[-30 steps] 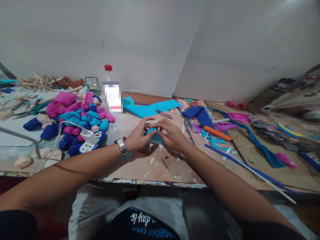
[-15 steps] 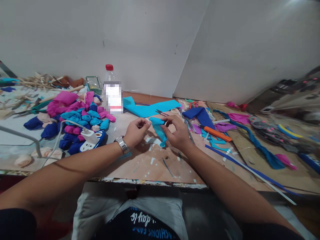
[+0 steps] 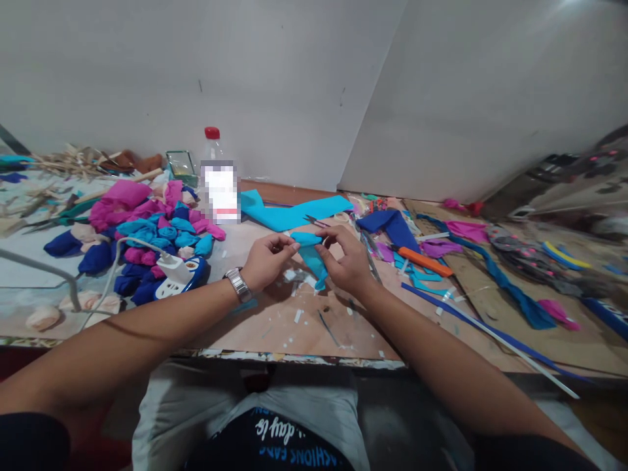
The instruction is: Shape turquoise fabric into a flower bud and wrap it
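Note:
A light-blue strip of fabric or crepe paper (image 3: 310, 254) is stretched between my two hands above the table, its tail hanging down toward the tabletop. My left hand (image 3: 271, 260), with a metal watch at the wrist, pinches its left end between thumb and fingers. On the other side my right hand (image 3: 346, 257) grips the upper right part, thumb below and fingers above. Behind the hands lies a longer light-blue strip (image 3: 284, 214), with pointed scissors or tweezers (image 3: 318, 221) resting at its front edge.
Left of my hands, many pink, blue and cream fabric bundles (image 3: 142, 226) surround a white-and-blue power strip (image 3: 182, 278). A red-capped bottle (image 3: 216, 147) stands behind. To the right lie an orange utility knife (image 3: 424, 261), a dark-blue strip (image 3: 387, 226) and cardboard (image 3: 485, 288).
The top edge of the light-blue piece now spans more flatly between the fingertips, folded over along the top. Both hands stay in nearly the same place.

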Tool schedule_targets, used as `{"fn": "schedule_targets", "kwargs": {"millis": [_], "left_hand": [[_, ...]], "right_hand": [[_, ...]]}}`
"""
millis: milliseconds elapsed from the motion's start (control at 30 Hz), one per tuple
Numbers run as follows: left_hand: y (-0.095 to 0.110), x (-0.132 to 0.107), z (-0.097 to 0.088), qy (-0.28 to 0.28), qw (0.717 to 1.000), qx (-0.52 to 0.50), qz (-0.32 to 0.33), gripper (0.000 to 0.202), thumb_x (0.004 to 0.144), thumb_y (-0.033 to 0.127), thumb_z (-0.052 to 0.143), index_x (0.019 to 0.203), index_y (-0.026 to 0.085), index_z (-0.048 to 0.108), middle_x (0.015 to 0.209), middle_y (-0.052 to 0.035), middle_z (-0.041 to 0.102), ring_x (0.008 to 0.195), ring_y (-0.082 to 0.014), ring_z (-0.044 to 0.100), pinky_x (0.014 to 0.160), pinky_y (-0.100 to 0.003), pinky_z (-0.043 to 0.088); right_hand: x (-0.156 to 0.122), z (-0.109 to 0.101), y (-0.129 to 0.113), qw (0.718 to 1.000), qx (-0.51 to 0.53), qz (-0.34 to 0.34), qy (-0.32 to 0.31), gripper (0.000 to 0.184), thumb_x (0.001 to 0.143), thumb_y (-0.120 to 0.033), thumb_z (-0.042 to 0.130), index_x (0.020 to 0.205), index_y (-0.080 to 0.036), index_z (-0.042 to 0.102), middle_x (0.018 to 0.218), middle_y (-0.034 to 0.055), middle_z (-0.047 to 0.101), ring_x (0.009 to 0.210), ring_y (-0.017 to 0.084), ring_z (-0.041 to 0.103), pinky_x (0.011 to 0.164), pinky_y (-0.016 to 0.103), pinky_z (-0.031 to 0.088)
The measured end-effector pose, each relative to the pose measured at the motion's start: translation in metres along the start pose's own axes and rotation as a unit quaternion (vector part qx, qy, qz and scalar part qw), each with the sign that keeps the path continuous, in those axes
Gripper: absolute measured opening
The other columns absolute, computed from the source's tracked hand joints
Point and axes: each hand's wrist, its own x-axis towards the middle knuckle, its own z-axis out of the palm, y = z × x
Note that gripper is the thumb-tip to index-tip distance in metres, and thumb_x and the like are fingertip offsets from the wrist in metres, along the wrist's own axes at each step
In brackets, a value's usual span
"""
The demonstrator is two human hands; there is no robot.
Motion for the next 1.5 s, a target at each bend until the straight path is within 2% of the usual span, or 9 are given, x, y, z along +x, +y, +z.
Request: {"fn": "schedule_targets", "kwargs": {"millis": [167, 233, 333, 467, 567, 800, 1033, 1267, 1500], "left_hand": [[-0.0031, 0.0012, -0.0011, -0.009, 1.000, 0.018, 0.004, 0.031, 0.078, 0.046, 0.077, 0.078, 0.017, 0.066, 0.071, -0.0013, 0.062, 0.066, -0.0142, 0.053, 0.063, -0.028, 0.044], [-0.0030, 0.0009, -0.0021, 0.009, 0.998, 0.054, 0.030, 0.027, 0.081, 0.043, 0.075, 0.081, 0.018, 0.063, 0.075, -0.0011, 0.061, 0.069, -0.0146, 0.054, 0.067, -0.029, 0.045], [-0.0001, -0.0013, -0.0034, 0.034, 0.986, 0.128, 0.106, 0.022, 0.084, 0.035, 0.073, 0.095, 0.020, 0.061, 0.098, -0.0038, 0.065, 0.088, -0.0177, 0.059, 0.082, -0.032, 0.047], [0.0019, -0.0051, -0.0034, -0.018, 0.975, 0.157, 0.154, 0.035, 0.088, 0.036, 0.071, 0.117, 0.022, 0.057, 0.121, -0.0075, 0.066, 0.109, -0.0209, 0.061, 0.094, -0.035, 0.045], [-0.0011, -0.0060, -0.0034, -0.054, 0.974, 0.154, 0.155, 0.038, 0.090, 0.037, 0.070, 0.123, 0.021, 0.056, 0.121, -0.0083, 0.068, 0.111, -0.0216, 0.064, 0.097, -0.037, 0.045], [-0.0040, -0.0053, -0.0051, -0.068, 0.966, 0.171, 0.182, 0.031, 0.089, 0.034, 0.071, 0.116, 0.020, 0.063, 0.116, -0.0072, 0.070, 0.107, -0.0209, 0.064, 0.095, -0.036, 0.047], [-0.0043, -0.0028, -0.0046, -0.052, 0.973, 0.153, 0.164, 0.027, 0.091, 0.035, 0.069, 0.113, 0.019, 0.065, 0.109, -0.0063, 0.071, 0.099, -0.0189, 0.063, 0.090, -0.034, 0.049], [-0.0072, -0.0010, -0.0042, -0.034, 0.988, 0.116, 0.100, 0.027, 0.092, 0.039, 0.067, 0.110, 0.019, 0.067, 0.112, -0.0078, 0.071, 0.092, -0.0179, 0.065, 0.083, -0.032, 0.050], [-0.0048, -0.0017, -0.0027, -0.058, 0.994, 0.067, 0.059, 0.027, 0.091, 0.039, 0.066, 0.107, 0.017, 0.069, 0.106, -0.0071, 0.072, 0.084, -0.0162, 0.063, 0.079, -0.031, 0.052]], "right_hand": [[0.0001, 0.0004, 0.0011, 1.000, 0.008, 0.004, 0.000, 0.014, 0.096, -0.030, 0.061, 0.109, -0.025, 0.064, 0.099, 0.0048, 0.072, 0.079, 0.020, 0.065, 0.087, 0.043, 0.054], [0.0003, 0.0004, 0.0023, 1.000, 0.009, -0.002, -0.004, 0.014, 0.096, -0.029, 0.062, 0.109, -0.024, 0.064, 0.101, 0.0049, 0.072, 0.078, 0.020, 0.064, 0.087, 0.043, 0.054], [0.0006, 0.0003, 0.0028, 1.000, 0.007, -0.012, -0.024, 0.014, 0.096, -0.029, 0.062, 0.109, -0.024, 0.065, 0.103, 0.0060, 0.072, 0.079, 0.020, 0.064, 0.085, 0.042, 0.054], [-0.0001, 0.0001, 0.0003, 0.996, 0.026, -0.029, -0.077, 0.017, 0.097, -0.028, 0.061, 0.112, -0.024, 0.068, 0.106, 0.0074, 0.072, 0.086, 0.020, 0.066, 0.082, 0.039, 0.056], [-0.0011, 0.0002, -0.0017, 0.994, 0.033, -0.033, -0.102, 0.021, 0.097, -0.026, 0.061, 0.116, -0.024, 0.071, 0.107, 0.0083, 0.072, 0.093, 0.021, 0.067, 0.085, 0.039, 0.056], [-0.0017, 0.0008, -0.0009, 0.992, 0.041, -0.051, -0.110, 0.023, 0.097, -0.023, 0.062, 0.118, -0.024, 0.072, 0.105, 0.0092, 0.071, 0.100, 0.022, 0.067, 0.089, 0.040, 0.056], [-0.0042, 0.0032, 0.0024, 0.994, 0.037, -0.002, -0.107, 0.025, 0.093, -0.025, 0.067, 0.119, -0.024, 0.067, 0.110, 0.0073, 0.074, 0.087, 0.021, 0.068, 0.084, 0.039, 0.055], [-0.0035, 0.0032, 0.0046, 0.995, 0.019, 0.032, -0.090, 0.009, 0.092, -0.030, 0.067, 0.091, -0.021, 0.066, 0.086, 0.0047, 0.072, 0.079, 0.020, 0.065, 0.076, 0.035, 0.051], [-0.0020, 0.0023, -0.0003, 0.995, 0.025, 0.027, -0.091, 0.012, 0.094, -0.031, 0.066, 0.087, -0.021, 0.067, 0.082, 0.0039, 0.071, 0.076, 0.019, 0.064, 0.075, 0.034, 0.049]]}}
